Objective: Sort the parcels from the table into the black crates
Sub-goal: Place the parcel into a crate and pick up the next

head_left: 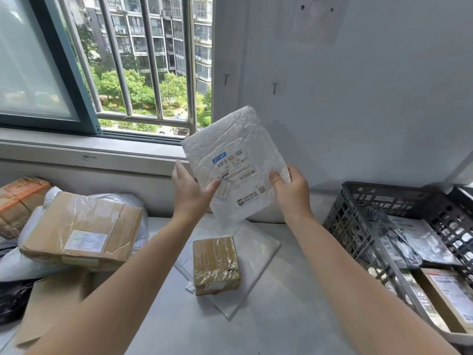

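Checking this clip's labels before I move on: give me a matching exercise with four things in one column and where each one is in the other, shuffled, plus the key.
Things
1. white bubble mailer
2. small taped box
3. large cardboard parcel
4. black crate

Places
A. atop white bags, at the left
B. at the right edge of the table, parcels inside
C. held up by the left hand and right hand
D. on a flat white envelope

Pairs: 1-C, 2-D, 3-A, 4-B

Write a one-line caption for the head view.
Left hand and right hand hold a white bubble mailer above the table, beside a black crate.
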### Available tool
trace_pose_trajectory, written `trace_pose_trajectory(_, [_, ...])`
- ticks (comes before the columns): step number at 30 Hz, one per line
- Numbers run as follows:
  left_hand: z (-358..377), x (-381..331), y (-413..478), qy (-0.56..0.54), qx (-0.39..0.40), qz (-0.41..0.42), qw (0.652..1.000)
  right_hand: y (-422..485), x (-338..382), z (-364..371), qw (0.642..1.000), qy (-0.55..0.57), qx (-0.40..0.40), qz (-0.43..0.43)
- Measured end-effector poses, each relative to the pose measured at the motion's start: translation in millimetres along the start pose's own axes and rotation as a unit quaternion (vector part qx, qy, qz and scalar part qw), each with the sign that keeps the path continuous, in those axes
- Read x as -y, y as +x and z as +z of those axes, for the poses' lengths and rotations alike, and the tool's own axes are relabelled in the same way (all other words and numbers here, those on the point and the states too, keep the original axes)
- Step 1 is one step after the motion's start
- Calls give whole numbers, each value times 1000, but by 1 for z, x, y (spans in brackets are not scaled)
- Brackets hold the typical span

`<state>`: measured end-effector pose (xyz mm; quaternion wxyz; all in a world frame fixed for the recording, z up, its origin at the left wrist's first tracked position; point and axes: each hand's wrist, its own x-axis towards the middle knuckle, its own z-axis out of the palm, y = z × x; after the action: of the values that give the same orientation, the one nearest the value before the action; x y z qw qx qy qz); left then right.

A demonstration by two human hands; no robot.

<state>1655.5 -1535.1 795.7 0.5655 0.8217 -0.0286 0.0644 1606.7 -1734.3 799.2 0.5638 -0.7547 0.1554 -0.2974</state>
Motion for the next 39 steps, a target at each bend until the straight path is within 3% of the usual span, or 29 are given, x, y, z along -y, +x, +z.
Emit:
trace_pose_trajectory(2, [0, -5, 0, -177, 57, -85, 979, -4, 4, -1, 999, 47, 1, 4])
trace_pose_trajectory(4, [0, -8, 0, -216, 43, -56, 974, -8, 9, -6, 997, 68, 36, 5])
trace_pose_trajectory(7, [-5, -16, -2, -223, 7, 22, 975, -7, 17, -18, 994, 22, 109, -10])
trace_pose_trajectory(10, [-10, -29, -5, -237, 20, 57, 970, 0, 30, -32, 989, -40, 135, -43])
trace_pose_trajectory(18, [-18, -81, -24, -238, 67, 128, 961, 9, 80, -49, 995, -4, 38, -94])
trace_pose_trajectory(27, [-26, -117, -33, -245, 66, 170, 952, 6, 108, -64, 989, 28, 10, -147])
trace_pose_trajectory(39, [-18, -123, -42, -254, 90, 177, 947, 7, 102, -76, 988, 29, -7, -154])
